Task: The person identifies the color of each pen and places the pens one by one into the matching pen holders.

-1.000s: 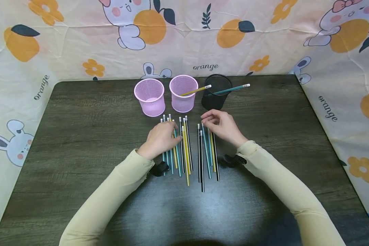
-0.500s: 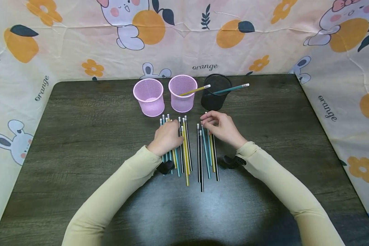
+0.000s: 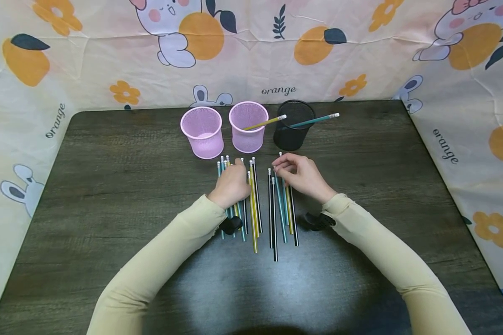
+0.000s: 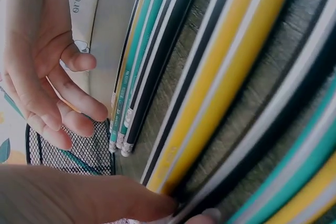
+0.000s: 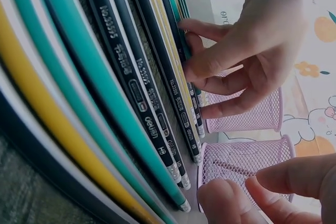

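Two groups of striped pencils in black, yellow and teal lie on the dark table, white erasers toward the cups. My left hand [image 3: 231, 184] is over the left group [image 3: 253, 209]. In the left wrist view, its thumb and a fingertip pinch a black pencil [image 4: 257, 129] near the eraser end. A yellow pencil [image 4: 226, 82] lies alongside. Above the top of the right group [image 3: 275, 218] hovers my right hand [image 3: 302, 177], fingers loosely bent. In the right wrist view nothing shows between its thumb and fingers [image 5: 289, 179].
Behind the pencils stand a pink mesh cup [image 3: 207, 144], a second pink cup [image 3: 248, 142] and a black mesh cup [image 3: 291, 139]. A yellow pencil [image 3: 264, 123] leans in the middle cup, a teal pencil [image 3: 318, 120] in the black one. A patterned cloth [image 3: 251, 56] rises behind the table.
My left hand has moved right across the left group and now pinches a black pencil, whose eraser end has shifted slightly left. The right hand has stayed nearly in place.
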Demonstrator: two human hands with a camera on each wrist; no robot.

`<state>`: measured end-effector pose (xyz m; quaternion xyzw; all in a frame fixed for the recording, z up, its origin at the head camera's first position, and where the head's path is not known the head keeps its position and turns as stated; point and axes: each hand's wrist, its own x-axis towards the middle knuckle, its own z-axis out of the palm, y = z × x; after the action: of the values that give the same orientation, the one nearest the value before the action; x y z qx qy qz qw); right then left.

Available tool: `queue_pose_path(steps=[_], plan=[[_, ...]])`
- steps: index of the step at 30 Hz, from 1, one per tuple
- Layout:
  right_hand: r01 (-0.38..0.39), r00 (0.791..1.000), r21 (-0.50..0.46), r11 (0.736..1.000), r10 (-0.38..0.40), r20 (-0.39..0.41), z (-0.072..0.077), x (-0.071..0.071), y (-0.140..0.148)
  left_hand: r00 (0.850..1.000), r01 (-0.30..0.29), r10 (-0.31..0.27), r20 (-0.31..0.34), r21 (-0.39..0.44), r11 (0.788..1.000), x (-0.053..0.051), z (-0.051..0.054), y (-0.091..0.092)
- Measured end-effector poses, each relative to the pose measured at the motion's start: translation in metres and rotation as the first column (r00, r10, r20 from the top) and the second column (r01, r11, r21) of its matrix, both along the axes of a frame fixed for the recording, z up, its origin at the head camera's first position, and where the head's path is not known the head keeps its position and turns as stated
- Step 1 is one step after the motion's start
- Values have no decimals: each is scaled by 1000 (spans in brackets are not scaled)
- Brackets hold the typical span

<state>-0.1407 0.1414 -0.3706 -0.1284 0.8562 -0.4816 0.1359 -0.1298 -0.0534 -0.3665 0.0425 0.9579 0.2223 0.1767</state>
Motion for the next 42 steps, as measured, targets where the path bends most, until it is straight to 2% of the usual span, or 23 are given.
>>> queue_pose_path(steps=[6, 11, 18, 21, 26, 30, 35, 40, 42], plan=[[-9, 1000, 8, 1000, 9, 11, 0, 2, 2, 1000, 6, -6, -1, -10, 1000, -4, 1, 4], [-11, 1000, 7, 1000, 11, 3, -1, 3, 4, 1000, -20, 20, 15, -1, 1000, -5, 1, 6], [-4, 1000, -5, 1000, 4, 13, -3, 4, 5, 998, -58, 57, 29, 72, 996, -1, -2, 0], [-3, 1000, 2, 1000, 3, 14, -4, 3, 6, 997, -74, 76, -5, 129, 989, 2, -3, -4], [-5, 1000, 12, 1000, 5, 11, -4, 3, 6, 986, -81, 112, -123, 237, 968, 7, 0, -10], [0, 1000, 14, 1000, 0, 18, -5, 2, 6, 976, -28, 95, -198, 319, 947, 10, 9, -14], [-1, 1000, 7, 1000, 1, 30, -6, 1, 7, 955, 32, 99, -281, 427, 904, 14, 22, -21], [-3, 999, 3, 1000, 3, 37, -7, 0, 8, 937, 33, 149, -316, 505, 863, 14, 33, -29], [-7, 999, 3, 1000, 7, 41, -7, 0, 9, 923, 38, 171, -344, 524, 851, 15, 36, -31]])
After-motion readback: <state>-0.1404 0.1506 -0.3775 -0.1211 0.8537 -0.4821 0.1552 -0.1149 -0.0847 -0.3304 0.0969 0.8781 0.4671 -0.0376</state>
